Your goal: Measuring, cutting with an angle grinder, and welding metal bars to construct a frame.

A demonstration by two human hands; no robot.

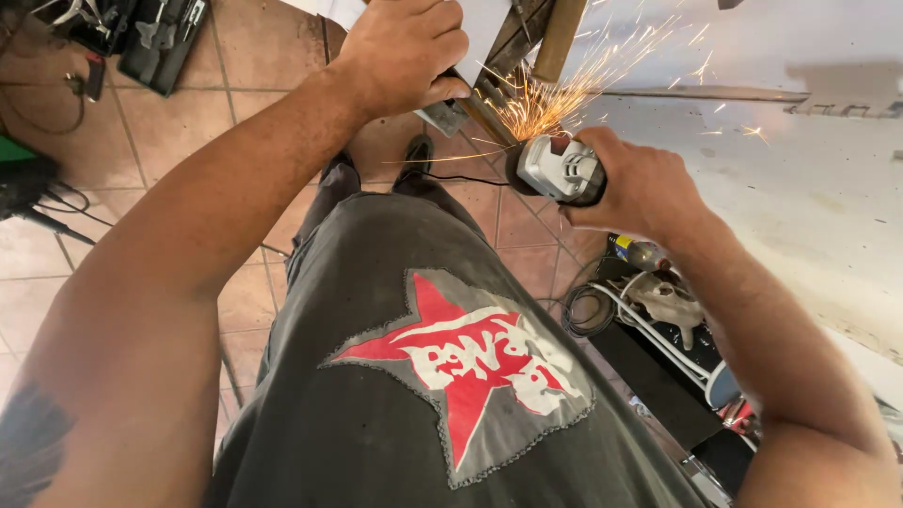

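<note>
My right hand point(641, 186) grips a grey and black angle grinder point(559, 169) whose disc meets a metal frame piece point(513, 58) near the top centre. Orange sparks point(564, 85) spray up and to the right from the contact point. My left hand point(403, 52) presses down on the metal piece just left of the sparks, fingers curled over its edge. Below both arms my dark grey shirt with a red star patch point(451, 362) fills the lower frame.
A white workbench surface point(809, 188) runs along the right. Under it lie a coiled black cable point(588, 310), white cords and another power tool point(668, 299). A tool case point(165, 38) and cables sit on the tiled floor point(169, 122) at upper left.
</note>
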